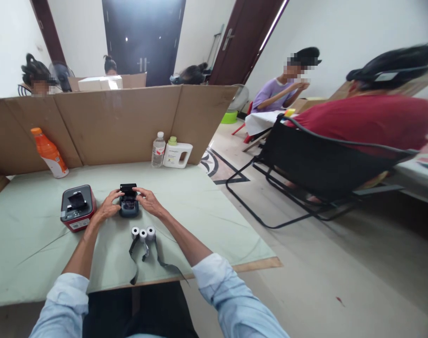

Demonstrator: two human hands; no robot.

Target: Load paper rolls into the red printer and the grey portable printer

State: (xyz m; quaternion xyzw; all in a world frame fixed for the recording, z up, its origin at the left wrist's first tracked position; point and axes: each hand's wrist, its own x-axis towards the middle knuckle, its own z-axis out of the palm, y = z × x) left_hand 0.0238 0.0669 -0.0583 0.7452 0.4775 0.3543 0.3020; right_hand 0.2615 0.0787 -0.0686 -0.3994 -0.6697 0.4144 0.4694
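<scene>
A small dark blue-grey printer with its lid raised sits on the green-covered table. My left hand grips its left side with curled fingers. My right hand holds the right side, fingers reaching over the open top. Three small paper rolls lie in a row just in front of the printer, with dark strips trailing toward the table's near edge. A red and black printer stands to the left of my left hand.
A cardboard screen walls the far side of the table. Against it stand an orange bottle, a clear water bottle and a white jug. To the right, a person in red sits on a black chair; other people sit beyond.
</scene>
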